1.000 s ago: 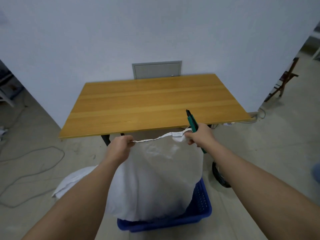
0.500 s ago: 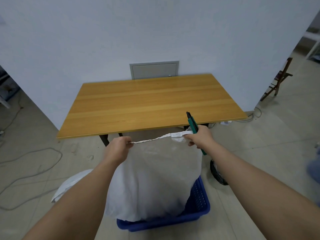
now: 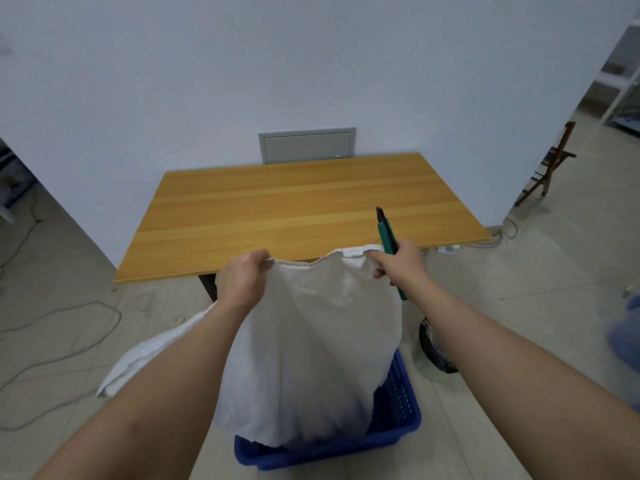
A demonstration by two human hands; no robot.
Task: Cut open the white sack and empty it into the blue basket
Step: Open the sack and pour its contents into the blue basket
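Observation:
The white sack (image 3: 311, 348) hangs upright over the blue basket (image 3: 398, 410), its lower end inside the basket. My left hand (image 3: 242, 278) grips the sack's top edge at the left corner. My right hand (image 3: 401, 265) grips the top edge at the right corner and also holds a green utility knife (image 3: 387, 233), which points up and away from me. The sack's top edge sags in a curve between my hands. The sack hides most of the basket's inside.
A wooden table (image 3: 294, 209) stands just beyond my hands against the white wall. Another white sack (image 3: 145, 355) lies on the floor at the left. A black round object (image 3: 433, 348) sits right of the basket. Cables (image 3: 69, 341) trail across the floor at left. A wooden chair (image 3: 550, 164) stands far right.
My hands have come a little closer together, so the sack's top edge now sags instead of being pulled taut. The grip of both hands is unchanged.

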